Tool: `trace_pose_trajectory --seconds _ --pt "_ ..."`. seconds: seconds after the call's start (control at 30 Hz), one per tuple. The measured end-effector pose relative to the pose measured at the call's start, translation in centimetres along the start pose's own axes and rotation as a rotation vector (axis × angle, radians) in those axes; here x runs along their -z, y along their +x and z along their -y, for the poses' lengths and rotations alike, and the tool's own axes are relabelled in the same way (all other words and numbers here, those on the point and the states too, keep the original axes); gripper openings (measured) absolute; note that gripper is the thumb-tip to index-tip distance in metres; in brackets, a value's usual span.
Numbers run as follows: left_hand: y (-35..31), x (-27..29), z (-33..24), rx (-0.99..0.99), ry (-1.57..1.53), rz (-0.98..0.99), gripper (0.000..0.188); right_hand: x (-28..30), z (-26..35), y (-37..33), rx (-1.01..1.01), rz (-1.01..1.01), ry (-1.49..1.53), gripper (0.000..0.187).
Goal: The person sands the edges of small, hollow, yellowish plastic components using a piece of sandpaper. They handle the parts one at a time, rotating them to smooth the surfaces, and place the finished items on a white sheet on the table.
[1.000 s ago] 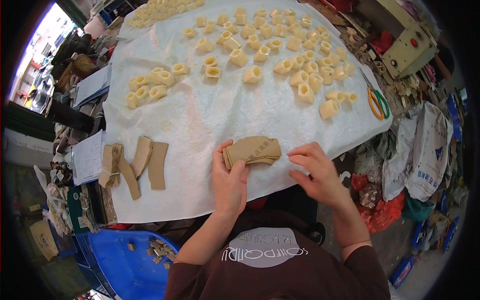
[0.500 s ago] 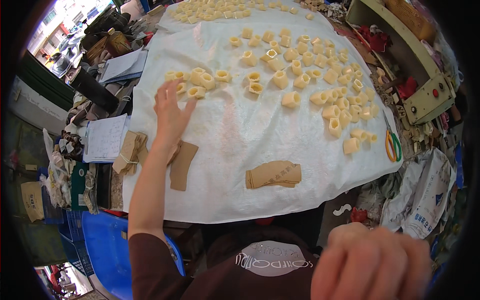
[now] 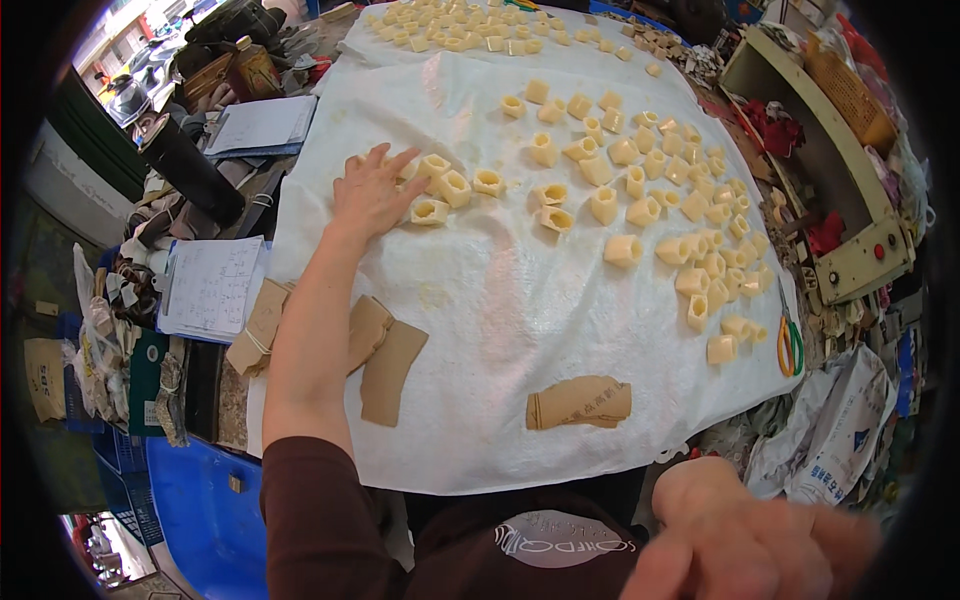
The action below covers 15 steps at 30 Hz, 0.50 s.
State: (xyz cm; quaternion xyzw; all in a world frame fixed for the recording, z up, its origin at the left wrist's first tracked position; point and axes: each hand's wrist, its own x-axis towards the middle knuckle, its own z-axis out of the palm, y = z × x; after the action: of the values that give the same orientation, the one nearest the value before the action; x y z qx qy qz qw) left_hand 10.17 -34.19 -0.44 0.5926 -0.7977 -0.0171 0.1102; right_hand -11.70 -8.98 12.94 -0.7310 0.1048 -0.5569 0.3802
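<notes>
Right hand (image 3: 752, 545) — blurry (dark corners)

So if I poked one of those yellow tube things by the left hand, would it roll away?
Probably not far: the yellow tubes near the left hand look angular, so one would likely slide or tip rather than roll. They may be light for their size, since their open ends show hollow insides. They're perhaps fairly stiff, as those openings aren't squashed.
</notes>
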Motion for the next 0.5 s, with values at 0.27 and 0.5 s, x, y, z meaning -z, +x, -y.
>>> trace_pose_trajectory --seconds 0.27,0.5 --pt "0.2 -0.6 -0.8 0.019 -0.017 -0.129 0.029 2.3 -14.8 3.2 -0.566 0.157 -0.886 0.091" --pt "0.7 -0.4 0.6 0.035 -0.169 -0.154 0.023 1.0 -22.5 6.2 -0.676 0.450 -1.263 0.097"
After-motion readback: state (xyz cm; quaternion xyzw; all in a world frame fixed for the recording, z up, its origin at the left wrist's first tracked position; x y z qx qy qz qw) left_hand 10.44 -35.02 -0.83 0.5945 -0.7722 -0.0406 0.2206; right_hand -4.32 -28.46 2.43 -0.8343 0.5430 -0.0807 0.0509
